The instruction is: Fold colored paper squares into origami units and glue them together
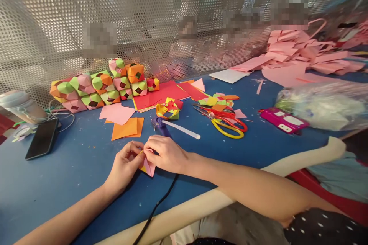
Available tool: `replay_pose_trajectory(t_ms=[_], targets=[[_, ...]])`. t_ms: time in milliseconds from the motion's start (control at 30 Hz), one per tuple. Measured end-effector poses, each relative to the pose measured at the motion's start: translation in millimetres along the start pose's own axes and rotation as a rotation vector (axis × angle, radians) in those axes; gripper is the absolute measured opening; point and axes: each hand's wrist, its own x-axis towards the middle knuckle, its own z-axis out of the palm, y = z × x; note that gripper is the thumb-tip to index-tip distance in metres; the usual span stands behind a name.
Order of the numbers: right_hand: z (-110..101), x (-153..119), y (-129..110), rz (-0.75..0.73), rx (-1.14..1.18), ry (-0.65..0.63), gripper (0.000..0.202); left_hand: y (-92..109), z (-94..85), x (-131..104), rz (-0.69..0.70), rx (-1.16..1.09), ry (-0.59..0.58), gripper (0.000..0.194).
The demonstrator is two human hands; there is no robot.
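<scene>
Near the table's front edge, a small folded paper piece (pixel 148 166), pink with some yellow, is pinched between both hands. My left hand (pixel 124 164) grips it from the left with thumb and fingers closed. From the right, my right hand (pixel 166 154) pinches its upper part, fingertips touching those of the left. Just behind the hands lies a purple glue gun (pixel 163 128) with a white glue stick in its back, and its black cord runs toward the front edge. Orange sheets (pixel 126 128) and pink sheets (pixel 119 113) lie beyond my left hand.
Stacked origami balls (pixel 103 84) line the mesh wall. Red sheets (pixel 161 93), a paper ring (pixel 168 110), scissors (pixel 227 127) and scraps lie mid-table. A phone (pixel 43 138) and cup (pixel 24 106) stand left; a magenta power strip (pixel 283 120), plastic bag (pixel 324 105) and pink paper heap (pixel 301 49) lie right.
</scene>
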Motion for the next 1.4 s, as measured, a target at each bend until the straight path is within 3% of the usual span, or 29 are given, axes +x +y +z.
replay_pose_trajectory(t_ms=[100, 300, 433, 533, 600, 633, 767, 867, 1000, 1167, 1400], targets=[[-5.9, 2.9, -4.8, 0.077, 0.054, -0.096, 0.007, -1.0, -1.4, 1.8, -0.056, -0.096, 0.050, 0.019], [-25.9, 3.9, -28.5, 0.076, -0.136, -0.213, 0.030, -0.3, -4.6, 4.0, -0.126, -0.268, 0.179, 0.024], [-50.2, -4.2, -40.5, 0.039, -0.394, -0.430, 0.020, 2.5, -4.9, 4.9, -0.155, -0.335, 0.229, 0.024], [-70.8, -14.3, -31.2, 0.147, -0.527, -0.584, 0.022, 5.3, -4.1, 5.8, -0.208, -0.379, 0.230, 0.025], [-83.2, -20.0, -14.5, 0.283, -0.534, -0.538, 0.022, 6.6, -3.6, 6.5, -0.241, -0.388, 0.222, 0.026], [-88.7, -21.4, -3.6, 0.362, -0.523, -0.447, 0.021, 7.0, -3.4, 6.8, -0.249, -0.387, 0.219, 0.026], [-105.2, -11.9, 49.7, 0.485, -0.529, -0.269, 0.020, 8.3, -2.1, 8.1, -0.262, -0.361, 0.211, 0.029], [-109.6, 6.6, 91.3, 0.528, -0.525, -0.114, 0.022, 9.9, -0.7, 9.1, -0.271, -0.339, 0.218, 0.030], [-105.4, 25.5, 134.7, 0.503, -0.468, -0.053, 0.042, 10.9, 0.1, 10.1, -0.276, -0.325, 0.205, 0.029], [-92.4, 32.1, 161.5, 0.442, -0.399, -0.019, 0.038, 11.5, 0.6, 10.9, -0.274, -0.312, 0.175, 0.027], [-80.6, 34.4, 171.5, 0.497, -0.387, 0.190, 0.041, 12.3, 1.5, 13.7, -0.308, -0.283, 0.188, 0.028]])
